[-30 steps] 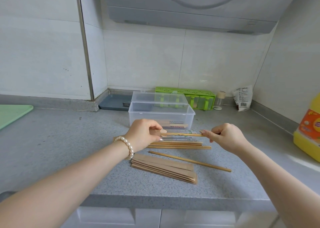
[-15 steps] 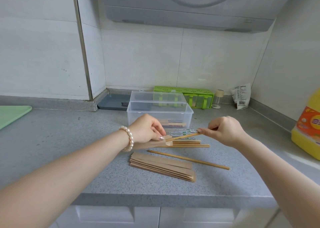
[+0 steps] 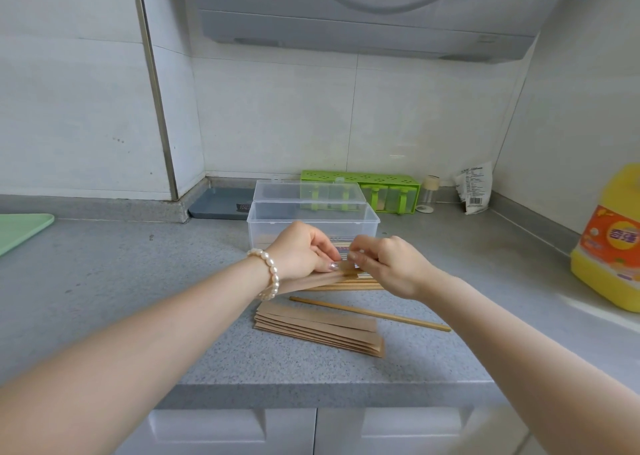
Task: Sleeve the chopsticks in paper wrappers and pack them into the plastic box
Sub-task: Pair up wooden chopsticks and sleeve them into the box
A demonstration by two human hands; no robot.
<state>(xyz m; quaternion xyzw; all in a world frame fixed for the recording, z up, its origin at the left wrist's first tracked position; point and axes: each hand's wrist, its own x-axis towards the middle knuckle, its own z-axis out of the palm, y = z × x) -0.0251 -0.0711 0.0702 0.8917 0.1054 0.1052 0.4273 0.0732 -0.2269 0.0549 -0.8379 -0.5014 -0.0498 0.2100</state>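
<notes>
Fingers, left: left hand point(image 3: 300, 251) curled, thumb and fingertips pinching the open mouth end of 1 brown paper wrapper point(image 3: 313, 280); the wrapper runs back under the palm toward the wrist, tilted and off the counter
Fingers, right: right hand point(image 3: 386, 264) clenched tight, fingertips meeting the left hand's at the wrapper mouth; a chopstick looks to be nipped there, but almost all of it is hidden, so cannot tell how far it is in
Gap between hands: nearly none, fingertips touching or just apart
Step in hand: sleeving, judged; chopstick being fed into the wrapper, looks close to fully seated
Next move calls for: finish the push, let go with the right, then fetch the loose chopstick point(image 3: 370, 313) lying alone on the counter near the right forearm, probably the mate of this pair; mouth must be kept open for it
Unsleeved chopsticks point(image 3: 349, 285): small row flat on the counter, directly under and behind both hands, just in front of the box
Spare wrappers point(image 3: 317, 330): fanned stack of flat brown sleeves, near the counter edge, just beside the loose chopstick
Plastic box point(image 3: 313, 226): clear, open, behind the hands; some patterned pieces show through its front wall, too blocked to count
Box lid point(image 3: 308, 195): clear, standing just behind the box
Progress: early to middle, judged; many wrappers left
Left wrist: pearl bracelet point(image 3: 268, 274)
Countertop point(image 3: 104, 281): grey speckled
Background: green spice rack point(image 3: 388, 191) at the wall, yellow oil jug point(image 3: 611, 240) far right
</notes>
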